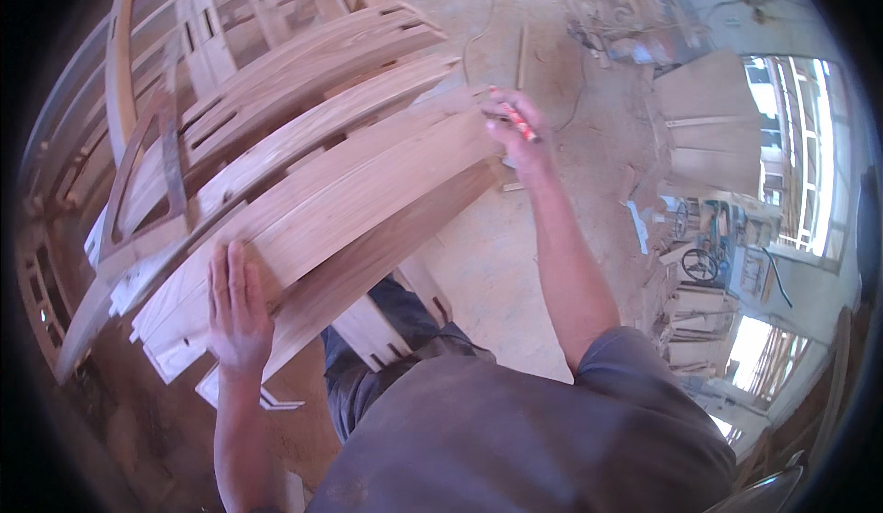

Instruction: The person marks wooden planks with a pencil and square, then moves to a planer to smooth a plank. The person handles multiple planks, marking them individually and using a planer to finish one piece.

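- Pale wooden board (359,173), long and set slantwise, lies in front of the person, running from the left hand up to the right hand
- Left hand (241,306) has its fingers laid straight and close together on the board near its left end, the grip open and closed round nothing
- Right hand (524,136) is at the board's far right end, its grip closed on a red-and-white pen (520,121); whether the tip touches the wood I cannot tell
- Slotted wooden rail (303,61) lies beyond the board, near a triangular wooden frame (174,177) at the left
- Darker plank (395,237) shows below the board, nearer the body
- Black handwheel (700,266) stands well apart at the right
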Demonstrator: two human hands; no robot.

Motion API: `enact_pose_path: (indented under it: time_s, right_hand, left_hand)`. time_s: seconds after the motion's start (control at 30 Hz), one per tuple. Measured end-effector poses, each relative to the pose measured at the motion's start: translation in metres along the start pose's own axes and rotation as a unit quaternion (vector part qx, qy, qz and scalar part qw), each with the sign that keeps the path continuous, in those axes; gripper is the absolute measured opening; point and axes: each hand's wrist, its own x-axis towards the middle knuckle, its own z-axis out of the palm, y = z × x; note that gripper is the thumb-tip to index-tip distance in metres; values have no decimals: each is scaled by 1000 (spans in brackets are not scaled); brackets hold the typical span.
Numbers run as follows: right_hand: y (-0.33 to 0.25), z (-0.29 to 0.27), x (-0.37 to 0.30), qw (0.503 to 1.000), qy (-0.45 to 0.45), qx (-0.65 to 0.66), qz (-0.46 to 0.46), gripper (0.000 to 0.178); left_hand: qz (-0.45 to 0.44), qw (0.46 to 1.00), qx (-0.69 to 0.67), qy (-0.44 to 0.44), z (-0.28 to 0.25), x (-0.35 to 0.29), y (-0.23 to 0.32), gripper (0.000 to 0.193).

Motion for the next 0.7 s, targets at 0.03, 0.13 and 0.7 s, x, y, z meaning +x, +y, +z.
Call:
enact_pose_path:
  time_s: [0.03,0.13,0.7]
  right_hand:
    - [-4,-6,1,1000,-5,2,7,44]
    - [-23,-6,3,999,-16,15,36,39]
    - [33,-13,13,997,8,78,27,38]
  left_hand:
    - [2,1000,-3,6,2,2,1,26]
    - [-1,1000,-1,9,2,2,2,25]
    - [-2,1000,3,-5,-5,9,2,29]
